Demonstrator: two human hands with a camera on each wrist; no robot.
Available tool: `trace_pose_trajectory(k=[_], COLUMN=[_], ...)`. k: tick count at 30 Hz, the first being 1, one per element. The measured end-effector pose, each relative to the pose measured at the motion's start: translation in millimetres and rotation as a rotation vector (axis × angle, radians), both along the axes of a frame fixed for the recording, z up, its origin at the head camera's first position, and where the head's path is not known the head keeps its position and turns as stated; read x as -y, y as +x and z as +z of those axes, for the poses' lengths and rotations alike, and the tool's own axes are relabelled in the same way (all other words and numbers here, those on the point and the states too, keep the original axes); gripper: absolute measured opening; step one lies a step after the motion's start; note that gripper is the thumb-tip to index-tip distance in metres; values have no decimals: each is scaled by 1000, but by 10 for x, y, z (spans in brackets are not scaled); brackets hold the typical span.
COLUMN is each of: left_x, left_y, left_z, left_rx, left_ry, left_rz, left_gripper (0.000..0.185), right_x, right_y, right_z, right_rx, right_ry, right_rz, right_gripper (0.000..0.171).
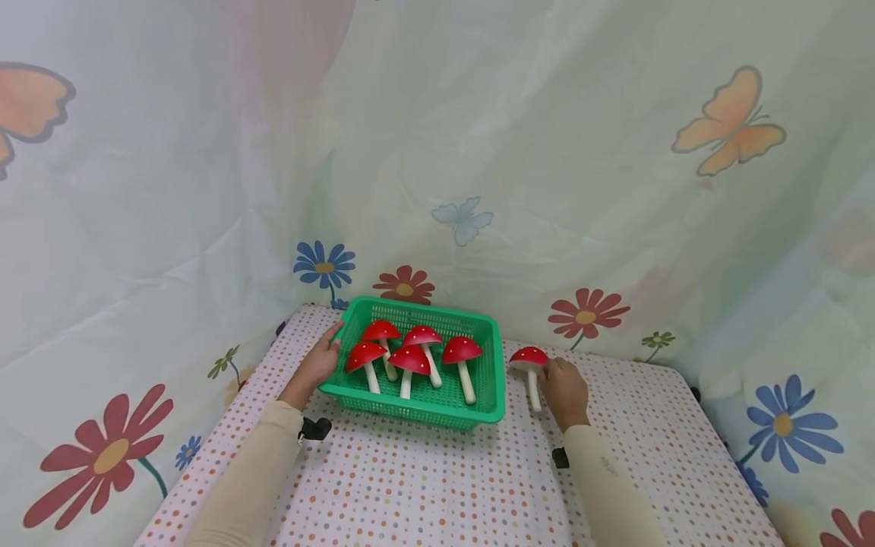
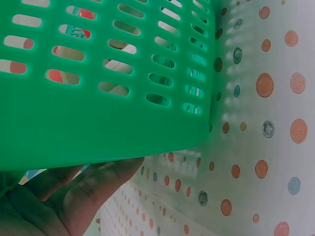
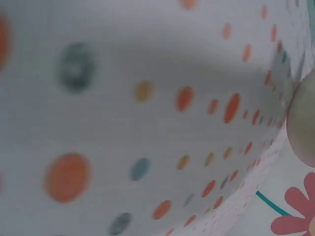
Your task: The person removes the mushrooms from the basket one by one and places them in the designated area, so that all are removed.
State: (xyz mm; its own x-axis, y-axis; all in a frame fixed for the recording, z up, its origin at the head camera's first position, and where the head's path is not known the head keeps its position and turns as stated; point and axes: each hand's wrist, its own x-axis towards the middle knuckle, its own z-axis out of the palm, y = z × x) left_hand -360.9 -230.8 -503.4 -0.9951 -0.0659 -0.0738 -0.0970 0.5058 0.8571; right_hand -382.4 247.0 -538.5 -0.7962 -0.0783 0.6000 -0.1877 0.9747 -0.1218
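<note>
A green plastic basket with slotted walls stands on the table, holding several toy mushrooms with white-spotted red caps and white stems. Against its left end rests my left hand, fingers stretched along the outside. The left wrist view shows that hand touching the basket wall from below its edge. Just right of the basket, my right hand pinches another mushroom by its red cap, stem pointing down toward the cloth. The right fingertips are partly hidden behind the cap.
A dotted cloth covers the table. Behind and beside it hangs a curtain printed with flowers and butterflies. In the right wrist view, a pale rounded end shows at the right edge; the hand itself is out of that view.
</note>
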Motion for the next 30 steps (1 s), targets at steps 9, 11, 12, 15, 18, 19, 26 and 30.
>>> trace_pose_trajectory(k=[9, 11, 12, 15, 18, 19, 26, 30], left_x=[23, 30, 31, 31, 35, 34, 12, -7], left_y=[-29, -37, -36, -29, -20, -17, -7, 5], left_z=[33, 23, 22, 23, 24, 21, 13, 45], left_rx=[5, 4, 2, 0, 3, 3, 11, 12], left_ry=[-15, -14, -13, -10, -6, -4, 14, 18], left_rz=[-8, -13, -13, -17, -15, -14, -7, -3], left_gripper=[51, 51, 51, 51, 51, 51, 51, 51], right_x=[16, 26, 34, 63, 93, 97, 111, 197], right_y=[74, 93, 104, 139, 172, 179, 228, 203], right_z=[-88, -99, -103, -104, -105, -108, -35, 144], right_rx=[-33, -7, 11, 66, 107, 109, 44, -32], right_ry=[64, 86, 90, 94, 90, 90, 51, 8], right_rz=[27, 21, 21, 23, 30, 35, 63, 88], right_gripper=[21, 23, 23, 25, 27, 27, 25, 22])
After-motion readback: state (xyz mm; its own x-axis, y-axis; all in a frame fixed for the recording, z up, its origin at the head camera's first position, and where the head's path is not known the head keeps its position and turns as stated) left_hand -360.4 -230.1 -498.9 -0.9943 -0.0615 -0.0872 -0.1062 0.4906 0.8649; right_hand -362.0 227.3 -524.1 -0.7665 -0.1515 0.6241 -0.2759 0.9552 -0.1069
